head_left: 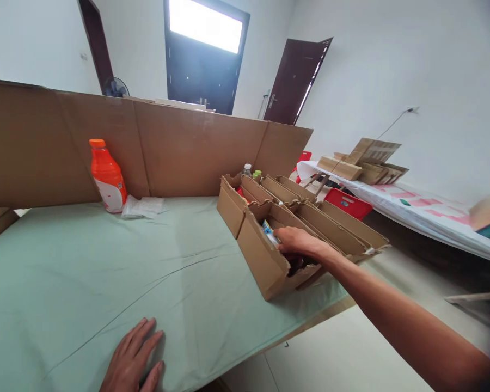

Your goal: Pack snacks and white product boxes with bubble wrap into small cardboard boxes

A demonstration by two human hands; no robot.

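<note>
My right hand [296,240] reaches into the nearest cardboard box [255,253] on the right side of the table. Its fingers are closed at a small blue-and-white packet [268,231], whose kind I cannot make out; the box wall hides part of the fingers. Something dark lies under the hand inside the same box. My left hand [134,356] lies flat on the green tablecloth [179,294] near the front edge, fingers stretched out and holding nothing.
An orange bottle [108,182] stands at the back left beside clear plastic wrapping [142,207]. Behind it rises a cardboard screen [200,152]. More open boxes [326,226] adjoin the nearest one, two bottle caps showing behind. A red stool [348,204] and second table [416,209] stand right.
</note>
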